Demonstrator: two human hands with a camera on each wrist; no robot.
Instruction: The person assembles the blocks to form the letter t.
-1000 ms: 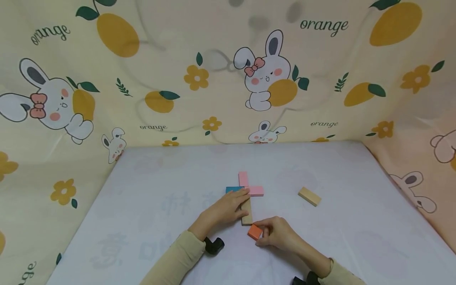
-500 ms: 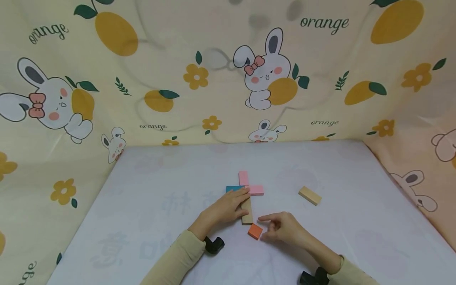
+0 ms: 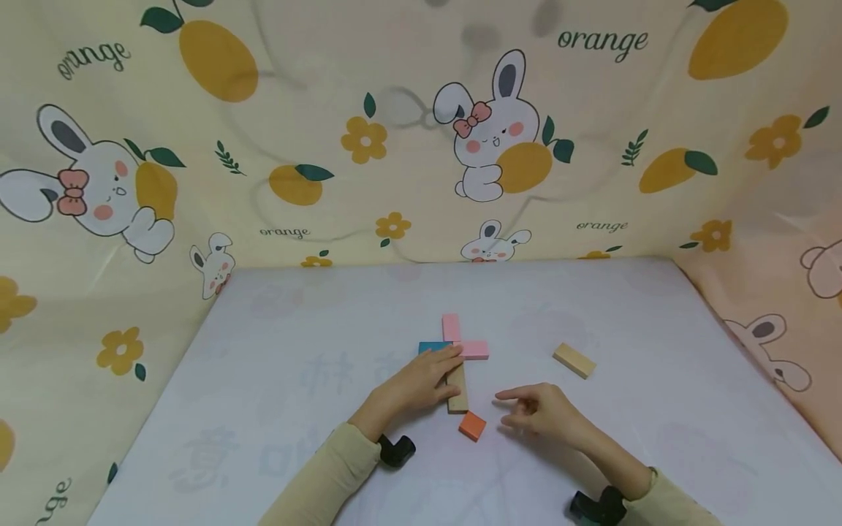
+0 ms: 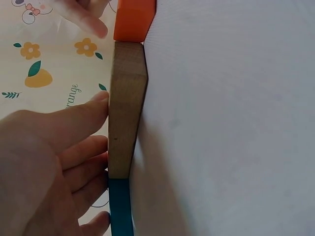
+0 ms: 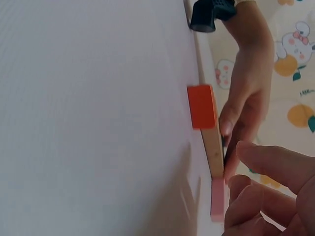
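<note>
My left hand rests on a plain wooden block with its fingers reaching forward onto the join of the other blocks. A blue block, a pink block and a second pink block meet at the wooden block's far end, partly under the fingertips. At its near end lies an orange block, turned at an angle, its corner close to or touching the wood. My right hand hovers to the right of the orange block, holding nothing, index finger extended. The left wrist view shows the thumb beside the wooden block.
Further right, a loose wooden block lies alone on the white tabletop. A printed cloth with rabbits and oranges hangs behind and at both sides. Black cameras are strapped at the wrists.
My right hand has let go of the orange block and moved away to the right, its fingers spreading. The left hand and the blocks have stayed in place.
</note>
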